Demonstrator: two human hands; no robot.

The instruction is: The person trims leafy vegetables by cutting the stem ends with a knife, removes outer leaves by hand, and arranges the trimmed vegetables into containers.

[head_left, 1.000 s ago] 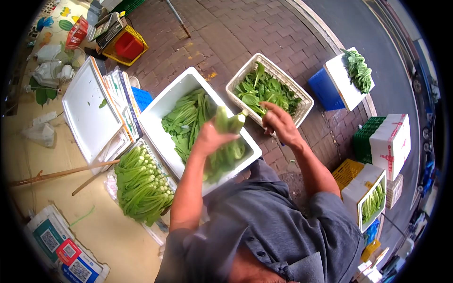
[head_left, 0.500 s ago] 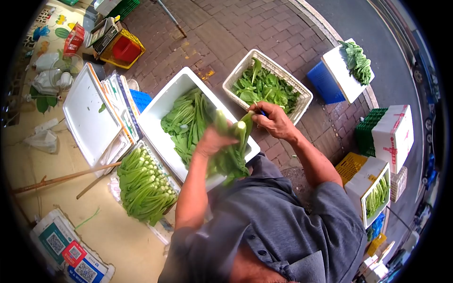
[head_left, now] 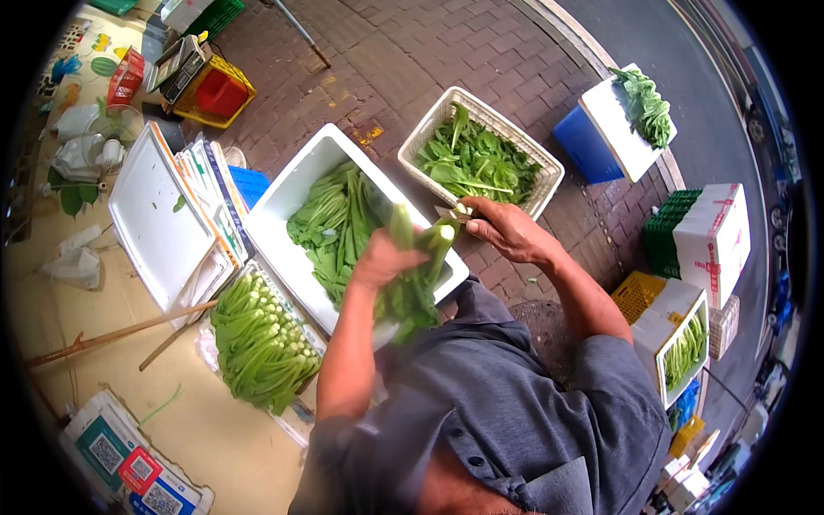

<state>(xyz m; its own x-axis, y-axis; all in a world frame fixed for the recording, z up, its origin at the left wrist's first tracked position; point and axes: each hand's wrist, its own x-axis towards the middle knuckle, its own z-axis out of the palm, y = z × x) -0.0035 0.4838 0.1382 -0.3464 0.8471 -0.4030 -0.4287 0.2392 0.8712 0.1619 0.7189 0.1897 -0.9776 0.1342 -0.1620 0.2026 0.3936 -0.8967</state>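
My left hand (head_left: pixel 388 259) is closed around a bunch of leafy greens (head_left: pixel 414 296), their pale cut stem ends pointing up; the hand is slightly blurred. My right hand (head_left: pixel 508 228) is closed on a small knife (head_left: pixel 445 213), its blade toward the stems and its handle mostly hidden by the fingers. A pale stem piece (head_left: pixel 464 209) shows at the right fingertips. Below the left hand stands a white foam box (head_left: pixel 273 204) with more greens (head_left: pixel 330 219) inside. Just beyond the right hand, a cream plastic basket (head_left: pixel 554 172) contains loose leaves (head_left: pixel 481 159).
Stacked greens (head_left: pixel 257 343) with pale stem ends lie at the left, beside a foam lid (head_left: pixel 159 223). A wooden stick (head_left: pixel 120 335) crosses the table there. On the right are a blue box (head_left: pixel 584 146) topped with greens and a foam box of green stalks (head_left: pixel 683 352).
My right hand has moved slightly right, away from the stems, and the blade and a pale stem piece now show at its fingers. My left hand still holds the greens.
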